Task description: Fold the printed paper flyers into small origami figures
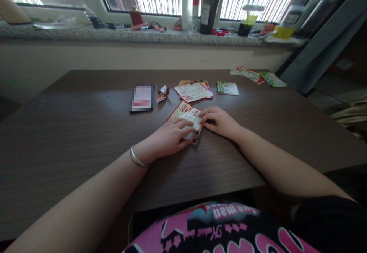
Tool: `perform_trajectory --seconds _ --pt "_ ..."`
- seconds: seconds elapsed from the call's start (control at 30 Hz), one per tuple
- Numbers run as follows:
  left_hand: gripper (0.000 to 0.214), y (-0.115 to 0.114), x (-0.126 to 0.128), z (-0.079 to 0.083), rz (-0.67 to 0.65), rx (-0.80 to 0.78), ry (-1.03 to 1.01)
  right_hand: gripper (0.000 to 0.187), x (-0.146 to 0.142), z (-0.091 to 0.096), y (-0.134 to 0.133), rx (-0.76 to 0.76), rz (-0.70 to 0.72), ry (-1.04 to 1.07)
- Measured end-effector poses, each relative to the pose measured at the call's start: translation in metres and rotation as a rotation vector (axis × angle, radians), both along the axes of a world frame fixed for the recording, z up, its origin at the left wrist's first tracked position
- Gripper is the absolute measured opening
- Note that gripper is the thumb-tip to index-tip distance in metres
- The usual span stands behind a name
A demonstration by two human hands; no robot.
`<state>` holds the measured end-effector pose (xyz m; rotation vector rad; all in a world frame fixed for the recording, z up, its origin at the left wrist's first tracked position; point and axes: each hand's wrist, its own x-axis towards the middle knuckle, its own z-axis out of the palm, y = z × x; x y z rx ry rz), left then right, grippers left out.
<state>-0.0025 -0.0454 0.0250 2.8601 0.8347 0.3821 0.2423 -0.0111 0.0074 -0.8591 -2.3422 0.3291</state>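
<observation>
A printed paper card (186,111) with red edges and small red labels lies on the brown table in front of me, with a colourful corner showing at its lower right. Across its lower part my left hand (174,136) rests flat, fingers stretched out and a silver bangle on the wrist. At the card's right edge my right hand (219,121) has its fingers curled, thumb and fingertips closed on the paper. Just beyond the card sit a loose stack of similar cards (193,91) and a crumpled paper piece (163,93).
A phone-like dark item (141,98) with a blurred face lies to the left. Small green-and-white cards (227,88) lie right of the stack, and more leaflets (249,75) at the far right corner. Bottles (210,12) and jars stand on the granite windowsill (160,36).
</observation>
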Motion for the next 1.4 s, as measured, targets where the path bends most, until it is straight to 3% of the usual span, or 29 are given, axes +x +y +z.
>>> perform_trajectory --seconds 0.4,0.7,1.4 --pt "0.037 0.0 0.001 0.001 0.065 0.011 0.053 0.007 -0.007 0.003 -0.002 -0.051 -0.042 0.022" --pt "0.038 -0.003 0.003 0.003 0.079 0.03 0.079 0.003 -0.008 -0.002 0.001 0.036 -0.08 0.017" --pt "0.038 -0.005 0.004 0.003 0.083 0.048 0.102 0.009 0.001 -0.006 0.008 -0.126 -0.148 0.003"
